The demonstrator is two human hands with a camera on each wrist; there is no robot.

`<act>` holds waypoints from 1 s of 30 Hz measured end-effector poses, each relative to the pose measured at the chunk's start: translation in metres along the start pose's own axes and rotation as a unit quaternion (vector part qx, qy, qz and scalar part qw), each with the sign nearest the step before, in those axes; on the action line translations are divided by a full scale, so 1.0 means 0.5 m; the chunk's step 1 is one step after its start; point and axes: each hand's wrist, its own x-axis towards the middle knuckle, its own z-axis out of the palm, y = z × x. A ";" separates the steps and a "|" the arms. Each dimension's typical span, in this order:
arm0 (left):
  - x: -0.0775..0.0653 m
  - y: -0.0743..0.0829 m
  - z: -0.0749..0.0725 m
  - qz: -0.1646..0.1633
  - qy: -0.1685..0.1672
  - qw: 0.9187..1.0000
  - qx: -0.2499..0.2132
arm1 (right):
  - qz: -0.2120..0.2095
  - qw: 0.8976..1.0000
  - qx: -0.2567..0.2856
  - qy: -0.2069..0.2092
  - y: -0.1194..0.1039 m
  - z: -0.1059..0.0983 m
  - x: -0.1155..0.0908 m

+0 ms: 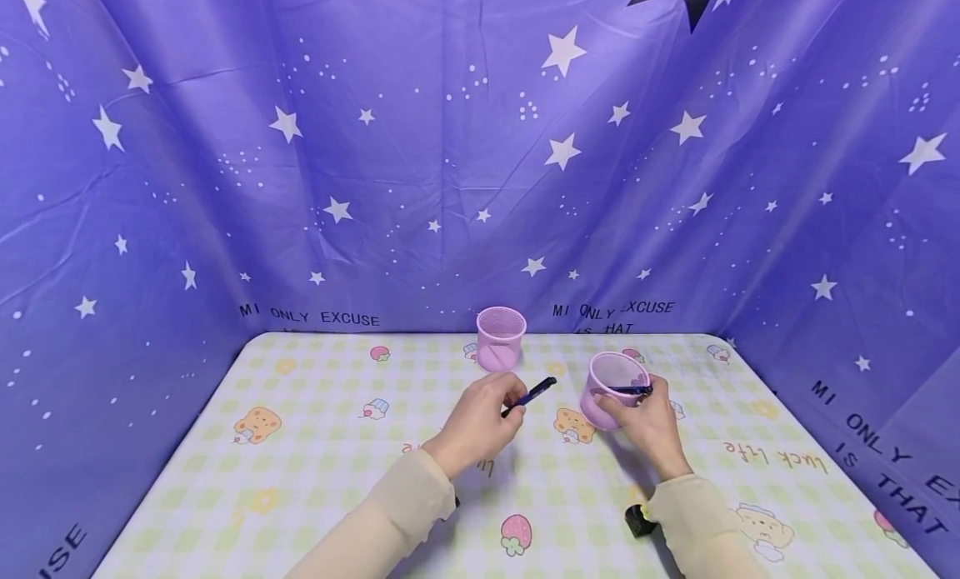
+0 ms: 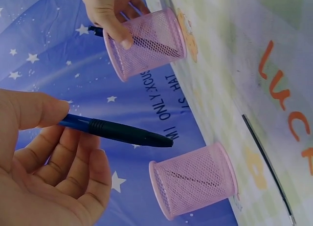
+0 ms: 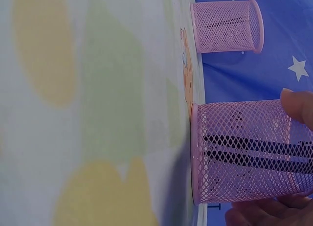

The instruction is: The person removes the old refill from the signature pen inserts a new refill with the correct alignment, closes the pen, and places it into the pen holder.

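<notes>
My left hand (image 1: pixel 480 421) pinches a dark blue pen (image 2: pixel 117 130) between thumb and fingers, its black grip end sticking out past them. My right hand (image 1: pixel 656 425) holds a pink mesh pen cup (image 1: pixel 598 409) at its side, thumb near the rim. Through that cup's mesh, two dark pens (image 3: pixel 254 151) show in the right wrist view. A second pink mesh cup (image 1: pixel 499 352) stands farther back and to the left, beyond my left hand. Inside it, a thin dark stick (image 2: pixel 190 178) is visible through the mesh.
A thin dark rod like a pen refill (image 2: pixel 266 162) lies on the table in the left wrist view. The checked tablecloth (image 1: pixel 315 487) covers the table. Purple star-printed curtains (image 1: pixel 420 171) enclose the back and sides.
</notes>
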 end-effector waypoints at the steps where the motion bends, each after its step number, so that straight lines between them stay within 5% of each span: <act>1: 0.003 0.001 0.000 0.000 -0.001 1.000 -0.001 | 0.000 1.000 0.000 0.001 0.000 0.000 0.000; 30: 0.078 0.031 0.024 0.030 -0.014 0.997 -0.066 | -0.007 1.000 -0.005 0.008 -0.001 -0.002 -0.003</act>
